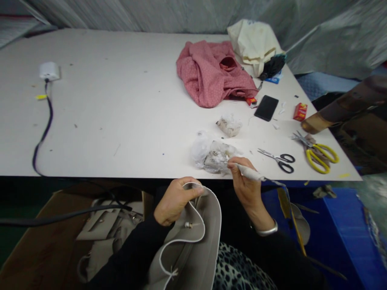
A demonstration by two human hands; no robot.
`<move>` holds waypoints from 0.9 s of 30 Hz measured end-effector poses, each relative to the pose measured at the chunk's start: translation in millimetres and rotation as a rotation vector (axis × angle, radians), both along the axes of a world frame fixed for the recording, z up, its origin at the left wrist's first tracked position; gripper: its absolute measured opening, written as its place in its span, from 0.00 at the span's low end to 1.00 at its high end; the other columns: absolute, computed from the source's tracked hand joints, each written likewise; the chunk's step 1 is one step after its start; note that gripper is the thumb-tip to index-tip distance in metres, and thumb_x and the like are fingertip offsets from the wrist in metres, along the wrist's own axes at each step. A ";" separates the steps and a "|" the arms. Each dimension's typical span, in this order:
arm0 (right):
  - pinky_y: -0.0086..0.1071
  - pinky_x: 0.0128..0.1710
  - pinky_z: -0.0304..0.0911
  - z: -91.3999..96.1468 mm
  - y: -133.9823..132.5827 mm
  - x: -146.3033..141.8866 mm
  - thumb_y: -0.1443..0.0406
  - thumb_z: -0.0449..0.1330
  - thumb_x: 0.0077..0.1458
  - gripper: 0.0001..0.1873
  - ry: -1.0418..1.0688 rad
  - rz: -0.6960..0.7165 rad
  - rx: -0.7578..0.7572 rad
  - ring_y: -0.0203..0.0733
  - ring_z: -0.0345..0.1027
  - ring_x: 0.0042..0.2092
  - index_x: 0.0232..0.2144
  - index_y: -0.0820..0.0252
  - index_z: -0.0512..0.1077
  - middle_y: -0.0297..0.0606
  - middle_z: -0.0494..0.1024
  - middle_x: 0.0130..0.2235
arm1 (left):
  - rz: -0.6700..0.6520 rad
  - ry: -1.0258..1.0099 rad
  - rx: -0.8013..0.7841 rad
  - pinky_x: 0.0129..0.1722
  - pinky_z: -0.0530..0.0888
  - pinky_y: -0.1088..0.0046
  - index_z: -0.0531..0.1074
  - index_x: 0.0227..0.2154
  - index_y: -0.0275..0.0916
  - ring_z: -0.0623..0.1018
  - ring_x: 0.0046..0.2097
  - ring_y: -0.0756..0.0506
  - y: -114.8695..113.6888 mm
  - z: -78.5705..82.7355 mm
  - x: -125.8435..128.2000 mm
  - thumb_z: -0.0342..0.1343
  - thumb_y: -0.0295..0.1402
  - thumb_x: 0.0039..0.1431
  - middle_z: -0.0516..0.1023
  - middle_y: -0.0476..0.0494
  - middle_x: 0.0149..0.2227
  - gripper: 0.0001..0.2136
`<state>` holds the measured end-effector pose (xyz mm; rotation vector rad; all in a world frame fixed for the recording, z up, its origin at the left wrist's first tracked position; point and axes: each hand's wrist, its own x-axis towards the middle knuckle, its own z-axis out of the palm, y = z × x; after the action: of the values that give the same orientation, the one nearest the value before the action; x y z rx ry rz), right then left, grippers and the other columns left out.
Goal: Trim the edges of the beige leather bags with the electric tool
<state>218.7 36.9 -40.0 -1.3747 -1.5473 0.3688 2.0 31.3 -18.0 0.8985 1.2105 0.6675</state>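
My left hand (173, 200) is closed on the curved, white-edged rim of a grey leather bag piece (196, 245) that rests in my lap below the table edge. My right hand (246, 181) pinches a white pen-like tool (249, 172). Its tip points left into a crumpled clear plastic bag (211, 155) that lies on the white table (121, 121) near the front edge. A small metal stud (188, 224) shows on the bag piece under my left hand.
Black-handled scissors (279, 159) and yellow-handled snips (317, 153) lie right of the plastic bag. Behind are crumpled white paper (229, 125), a black phone (266, 107), a red box (300, 111), pink cloth (211, 72) and a cream bag (254, 46). A cardboard box with grey bags (99, 229) stands lower left.
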 end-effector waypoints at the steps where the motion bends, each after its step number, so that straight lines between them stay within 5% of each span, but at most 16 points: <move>1: 0.41 0.45 0.67 1.1 0.7 0.4 0.60 0.56 0.70 0.10 -0.082 0.025 0.019 0.46 0.73 0.42 0.39 0.56 0.75 0.40 0.79 0.38 | -0.007 -0.011 -0.008 0.35 0.66 0.73 0.78 0.26 0.34 0.71 0.30 0.49 0.0 0.2 -0.4 0.70 0.35 0.45 0.76 0.47 0.26 0.10; 6: 0.41 0.44 0.66 8.3 -5.5 0.9 0.59 0.58 0.70 0.10 -0.193 0.000 0.087 0.47 0.72 0.40 0.39 0.56 0.76 0.41 0.80 0.36 | -0.056 -0.023 -0.048 0.33 0.66 0.73 0.79 0.28 0.33 0.72 0.29 0.49 0.4 1.7 -4.0 0.71 0.37 0.45 0.77 0.46 0.27 0.12; 9: 0.38 0.41 0.67 16.6 -15.8 -2.9 0.58 0.57 0.70 0.11 0.096 0.004 0.006 0.43 0.73 0.38 0.38 0.56 0.75 0.37 0.78 0.34 | -0.087 -0.043 -0.068 0.32 0.67 0.73 0.78 0.28 0.33 0.72 0.28 0.49 1.9 0.5 -4.7 0.71 0.37 0.45 0.77 0.47 0.26 0.12; 14: 0.31 0.34 0.65 24.9 -28.6 -7.5 0.57 0.56 0.70 0.14 0.477 0.268 -0.311 0.37 0.70 0.30 0.33 0.57 0.74 0.31 0.74 0.27 | -0.106 -0.142 -0.140 0.30 0.66 0.73 0.77 0.26 0.33 0.72 0.27 0.50 5.4 -3.5 -1.6 0.73 0.37 0.42 0.76 0.48 0.25 0.14; 27: 0.32 0.38 0.63 23.0 -28.5 -5.4 0.59 0.56 0.71 0.13 0.331 0.342 -0.362 0.37 0.71 0.34 0.35 0.57 0.73 0.31 0.75 0.29 | -0.084 -0.249 -0.242 0.31 0.68 0.74 0.77 0.27 0.32 0.73 0.27 0.50 5.4 -8.2 5.5 0.76 0.35 0.38 0.77 0.47 0.26 0.16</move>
<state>213.2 8.4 -17.0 -1.2309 -1.4776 1.0762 7.5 36.7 -26.2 0.6398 1.0001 0.5339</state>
